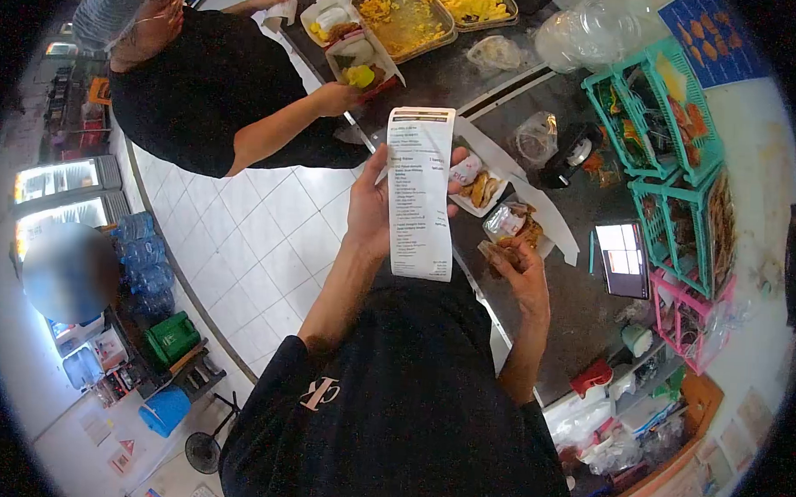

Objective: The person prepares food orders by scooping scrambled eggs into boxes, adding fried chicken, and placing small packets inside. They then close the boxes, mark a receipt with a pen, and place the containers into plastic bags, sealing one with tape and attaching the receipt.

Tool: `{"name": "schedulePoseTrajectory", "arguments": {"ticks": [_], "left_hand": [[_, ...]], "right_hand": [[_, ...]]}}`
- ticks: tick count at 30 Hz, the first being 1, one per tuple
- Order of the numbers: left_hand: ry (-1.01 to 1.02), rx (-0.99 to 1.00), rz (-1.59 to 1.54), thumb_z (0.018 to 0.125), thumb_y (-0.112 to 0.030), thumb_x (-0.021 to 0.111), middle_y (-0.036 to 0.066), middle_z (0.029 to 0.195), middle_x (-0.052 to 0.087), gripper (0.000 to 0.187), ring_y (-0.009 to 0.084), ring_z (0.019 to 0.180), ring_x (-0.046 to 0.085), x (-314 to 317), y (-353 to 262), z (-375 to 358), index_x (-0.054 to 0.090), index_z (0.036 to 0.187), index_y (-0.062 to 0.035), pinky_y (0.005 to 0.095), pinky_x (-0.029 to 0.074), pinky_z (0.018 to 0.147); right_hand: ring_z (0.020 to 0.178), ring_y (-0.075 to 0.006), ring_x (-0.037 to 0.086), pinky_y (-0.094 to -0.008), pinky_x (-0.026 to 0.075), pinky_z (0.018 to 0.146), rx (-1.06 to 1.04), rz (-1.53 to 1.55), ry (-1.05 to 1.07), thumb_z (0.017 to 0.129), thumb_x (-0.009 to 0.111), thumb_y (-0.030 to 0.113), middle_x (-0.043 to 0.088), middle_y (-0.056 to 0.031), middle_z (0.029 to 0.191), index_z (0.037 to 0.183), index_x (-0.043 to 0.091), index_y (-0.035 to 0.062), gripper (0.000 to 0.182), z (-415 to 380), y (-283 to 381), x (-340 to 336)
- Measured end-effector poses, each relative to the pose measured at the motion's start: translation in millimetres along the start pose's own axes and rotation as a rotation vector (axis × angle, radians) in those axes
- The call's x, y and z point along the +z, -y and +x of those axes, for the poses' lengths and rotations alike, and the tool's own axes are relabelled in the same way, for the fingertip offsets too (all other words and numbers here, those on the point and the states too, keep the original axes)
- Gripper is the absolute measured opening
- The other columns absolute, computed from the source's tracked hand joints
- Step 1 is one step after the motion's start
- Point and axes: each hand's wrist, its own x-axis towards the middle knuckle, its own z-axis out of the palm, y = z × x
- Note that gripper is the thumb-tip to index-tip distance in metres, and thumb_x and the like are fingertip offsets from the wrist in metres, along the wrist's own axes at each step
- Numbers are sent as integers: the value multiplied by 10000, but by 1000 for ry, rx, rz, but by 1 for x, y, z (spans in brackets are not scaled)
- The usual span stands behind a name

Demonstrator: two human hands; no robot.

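A long printed receipt lies upright across my left hand, its fingers showing on both sides of the paper. Lower right, my right hand pinches a small brownish piece or packet by the counter edge. Just above it sits a food box with a wrapped item and brown food. Beside that, an open white box holds pieces of fried food and a wrapped item.
A co-worker in a hairnet handles food boxes at upper left. Trays of yellow food stand on the dark counter. Teal baskets, a tablet and a black device are on the right.
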Motion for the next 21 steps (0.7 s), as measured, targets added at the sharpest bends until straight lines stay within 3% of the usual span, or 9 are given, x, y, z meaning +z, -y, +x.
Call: {"name": "schedulePoseTrajectory", "arguments": {"ticks": [3, 5, 9, 11, 12, 13, 15, 17, 21], "left_hand": [[22, -7, -14, 987, -534, 308, 253, 1489, 340, 695, 412, 1129, 583, 1, -4, -1, 245, 1513, -85, 549, 526, 895], [26, -13, -28, 987, -534, 305, 253, 1491, 337, 695, 416, 1131, 581, 0, -6, -2, 239, 1516, -87, 553, 523, 898], [12, -24, -14, 989, -526, 313, 248, 1513, 297, 691, 421, 1148, 567, -1, -11, -3, 230, 1519, -91, 556, 511, 915], [52, -14, -6, 992, -506, 324, 244, 1527, 271, 677, 415, 1150, 565, -2, -14, -6, 231, 1519, -90, 558, 499, 928], [63, -3, -10, 993, -500, 322, 243, 1527, 273, 670, 415, 1150, 563, -4, -16, -7, 235, 1518, -93, 561, 495, 930], [73, 9, -12, 995, -493, 319, 241, 1527, 274, 662, 415, 1151, 561, -6, -17, -7, 239, 1518, -95, 564, 491, 932], [75, 1, -42, 996, -488, 314, 238, 1532, 268, 653, 417, 1164, 551, -10, -19, -9, 241, 1519, -103, 568, 487, 935], [65, 8, -39, 996, -493, 311, 242, 1533, 262, 657, 419, 1163, 553, -11, -24, -13, 238, 1520, -104, 570, 485, 935], [78, -3, -23, 1000, -494, 304, 239, 1526, 278, 655, 419, 1156, 561, -8, -24, -13, 220, 1524, -111, 570, 475, 952]], "right_hand": [[819, -113, 616, -257, 499, 702, -67, -45, -40, 864, 718, 102, 656, -55, 963, 1095, 588, 17, 278, 1, -6, 4], [911, -136, 628, -269, 497, 813, 69, 6, -45, 865, 705, 84, 673, -68, 993, 1079, 599, 1, 253, -2, -3, 9], [893, -136, 631, -284, 504, 803, 36, -29, -70, 848, 715, 113, 679, -76, 981, 1056, 609, -2, 260, -1, -15, 9], [889, -165, 654, -322, 513, 792, 64, -319, -78, 825, 717, 139, 694, -100, 958, 1038, 616, -8, 278, 3, -19, 9], [880, -250, 684, -369, 517, 772, -39, -440, -138, 819, 695, 144, 701, -155, 950, 1032, 616, -11, 275, 3, -20, 12], [880, -250, 684, -369, 517, 772, -38, -441, -150, 819, 695, 144, 701, -155, 950, 1032, 616, -11, 275, 5, -17, 14], [911, -335, 682, -403, 513, 786, -8, -678, -158, 829, 666, 120, 688, -211, 976, 1028, 618, -12, 243, 12, -6, 18], [919, -362, 672, -418, 508, 788, 38, -632, -162, 839, 657, 120, 677, -236, 974, 1049, 602, -1, 248, 27, -1, 22], [918, -371, 668, -436, 504, 776, -303, -784, -374, 866, 679, 186, 669, -246, 991, 1287, 499, 9, 491, 64, -6, 26]]}}
